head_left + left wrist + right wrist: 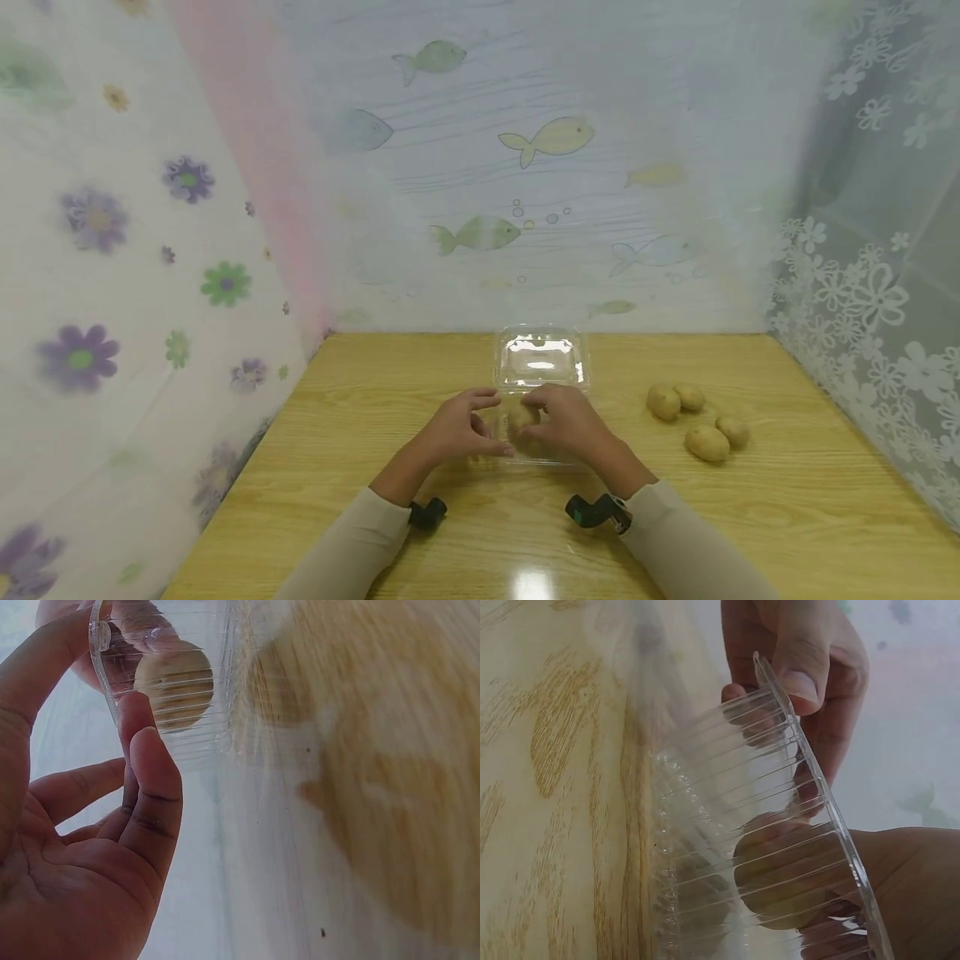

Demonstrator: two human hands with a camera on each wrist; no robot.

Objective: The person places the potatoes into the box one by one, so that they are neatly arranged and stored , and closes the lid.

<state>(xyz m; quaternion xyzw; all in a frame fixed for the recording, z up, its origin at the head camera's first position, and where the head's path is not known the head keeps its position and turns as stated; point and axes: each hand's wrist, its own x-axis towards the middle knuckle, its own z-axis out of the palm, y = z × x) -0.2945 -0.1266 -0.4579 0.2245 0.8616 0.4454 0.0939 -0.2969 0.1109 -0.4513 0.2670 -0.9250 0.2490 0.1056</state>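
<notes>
A clear plastic clamshell box [486,454] stands on the table with its lid [542,354] tipped back on the far side. My right hand [573,425] grips a potato [521,421] between thumb and fingers, inside the base of the box. Through the ribbed wall, the same potato [780,877] shows in the right wrist view. At the left side of the box is my left hand [453,429], its thumb and fingers spread apart in a C shape. In the left wrist view its fingertips [154,761] are right at the rim.
Several loose potatoes [707,443] lie on the wooden table [360,375] to the right of the box. A wall with printed fish [555,137] rises behind the table. Flowered sheets [225,283] flank both sides. Dark wrist mounts [592,510] sit under the wrists.
</notes>
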